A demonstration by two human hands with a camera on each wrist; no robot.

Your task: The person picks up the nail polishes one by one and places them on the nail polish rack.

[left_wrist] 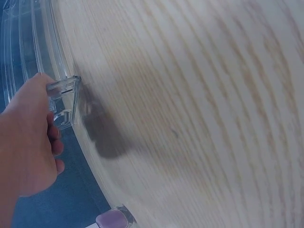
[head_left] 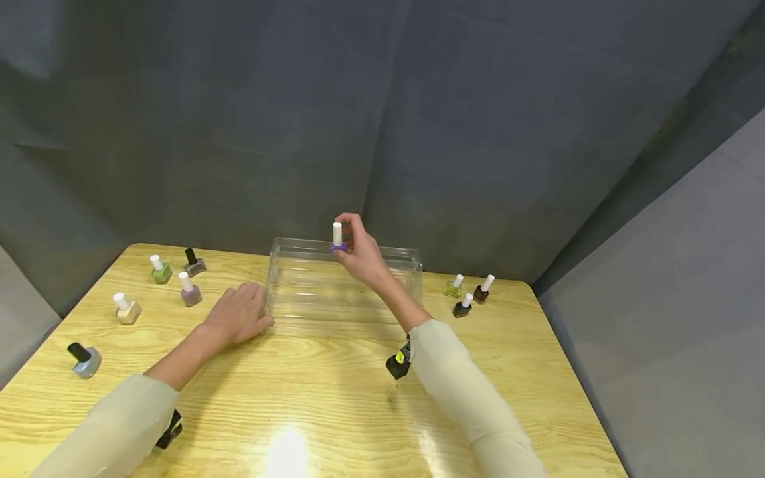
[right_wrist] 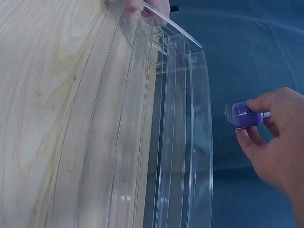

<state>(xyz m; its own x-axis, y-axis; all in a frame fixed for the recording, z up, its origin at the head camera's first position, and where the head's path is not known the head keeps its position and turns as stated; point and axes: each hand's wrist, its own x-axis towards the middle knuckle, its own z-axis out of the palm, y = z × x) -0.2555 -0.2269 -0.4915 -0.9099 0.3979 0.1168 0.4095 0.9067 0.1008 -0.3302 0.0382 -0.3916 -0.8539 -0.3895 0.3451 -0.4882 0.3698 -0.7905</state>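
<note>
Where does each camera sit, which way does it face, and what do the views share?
Head: worn on the head, facing forward and down at the table and clear rack; both hands and sleeves show.
Left wrist: on that wrist, facing the rack's end and table; only the left hand shows.
Right wrist: on that wrist, facing along the rack; the right hand holds the purple bottle, and part of the left hand shows.
Shared: head and right wrist both show the purple bottle.
</note>
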